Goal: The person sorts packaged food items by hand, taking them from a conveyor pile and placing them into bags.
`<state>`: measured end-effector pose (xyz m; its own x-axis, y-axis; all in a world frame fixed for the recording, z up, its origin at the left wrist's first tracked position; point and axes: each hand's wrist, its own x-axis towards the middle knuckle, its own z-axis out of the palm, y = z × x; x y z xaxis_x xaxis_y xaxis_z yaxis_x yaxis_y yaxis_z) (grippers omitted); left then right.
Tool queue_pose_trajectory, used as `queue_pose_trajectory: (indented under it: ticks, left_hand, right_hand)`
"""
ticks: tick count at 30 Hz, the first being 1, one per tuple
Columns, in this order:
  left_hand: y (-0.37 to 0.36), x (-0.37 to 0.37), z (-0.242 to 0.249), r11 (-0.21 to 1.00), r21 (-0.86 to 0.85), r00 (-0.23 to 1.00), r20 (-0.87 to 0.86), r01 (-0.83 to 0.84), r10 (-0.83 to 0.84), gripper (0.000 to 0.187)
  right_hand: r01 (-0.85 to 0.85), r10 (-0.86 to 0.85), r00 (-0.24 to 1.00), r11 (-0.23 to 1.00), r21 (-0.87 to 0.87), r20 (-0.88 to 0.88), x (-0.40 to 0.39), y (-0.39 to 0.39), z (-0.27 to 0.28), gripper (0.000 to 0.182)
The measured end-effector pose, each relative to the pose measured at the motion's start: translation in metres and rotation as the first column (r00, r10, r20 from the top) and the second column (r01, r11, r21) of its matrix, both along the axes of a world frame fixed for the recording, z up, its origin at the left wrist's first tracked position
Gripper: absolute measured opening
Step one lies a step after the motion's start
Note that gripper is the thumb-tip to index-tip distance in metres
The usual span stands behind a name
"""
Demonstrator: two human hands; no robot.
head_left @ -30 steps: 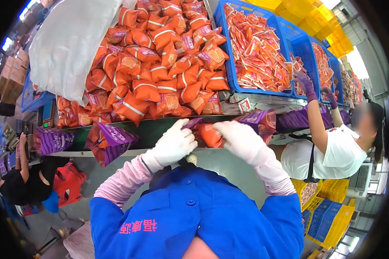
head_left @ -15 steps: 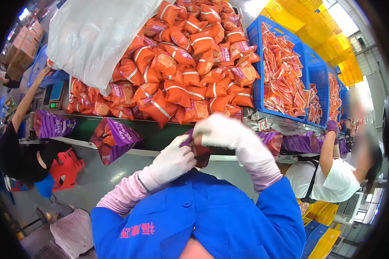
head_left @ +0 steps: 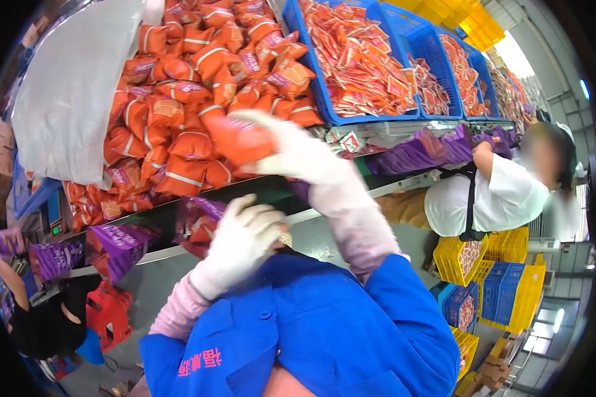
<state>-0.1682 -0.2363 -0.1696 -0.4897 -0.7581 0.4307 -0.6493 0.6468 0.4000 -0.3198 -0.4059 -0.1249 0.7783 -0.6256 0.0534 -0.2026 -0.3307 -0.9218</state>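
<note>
Reaching up toward the heap of orange packets (head_left: 198,86), the right hand (head_left: 291,149) in its white glove is gripping one orange packet (head_left: 242,140), its fingers (head_left: 255,118) curled over the top of it. That packet is sitting at the lower edge of the heap, just above the green belt (head_left: 258,188). Lower down and nearer the body, the left hand (head_left: 242,238), gloved too, is holding a purple bag (head_left: 195,225) by its near side, fingers closed on it; the bag is lying tilted over the belt's edge, with orange showing inside its open mouth. Another purple bag (head_left: 116,248) is lying on the belt just to the left of it, also open and holding orange packets. A big white plastic sheet (head_left: 73,99) is covering the left part of the heap. Blue crates (head_left: 324,106) filled with flat red-orange sachets are standing to the right of the heap, in a row running away into the distance. A person in a white shirt (head_left: 503,198) is working at the right beside flat purple bags (head_left: 410,155), and yellow crates (head_left: 460,261) are stacked below. Another person in black (head_left: 36,324) is working at the lower left.
</note>
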Motion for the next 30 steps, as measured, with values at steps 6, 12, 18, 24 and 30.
queue_pose_trajectory:
  ticks: [6, 12, 18, 24, 30]
  left_hand:
    - [-0.063, -0.064, -0.046, 0.990, -0.102, 0.927, 0.371, 0.095, -0.050, 0.028]
    - [-0.043, -0.049, -0.039, 0.967, -0.177, 0.935, 0.335, 0.181, -0.113, 0.004]
    - [-0.009, -0.028, -0.070, 0.986, -0.064, 0.937, 0.326, 0.153, -0.125, 0.004]
    - [0.019, 0.030, -0.043, 0.997, -0.069, 0.982, 0.188, 0.020, -0.007, 0.005]
    - [0.052, 0.084, -0.025, 0.990, 0.006, 0.955, 0.264, -0.138, 0.132, 0.004]
  right_hand:
    - [0.135, -0.148, 0.989, 0.929, 0.345, 0.011, -0.152, 0.035, 0.004, 0.084]
    - [-0.376, 0.006, 0.499, 0.902, -0.211, -0.867, -0.105, 0.045, 0.004, 0.040]
    - [-0.540, 0.216, 0.214, 0.839, 0.069, -0.953, 0.004, 0.034, -0.076, 0.025]
    - [-0.602, 0.405, 0.143, 0.760, 0.245, -0.903, 0.066, 0.047, -0.078, 0.028]
    - [-0.305, 0.213, 0.879, 0.938, -0.161, -0.427, 0.135, -0.033, -0.055, 0.058]
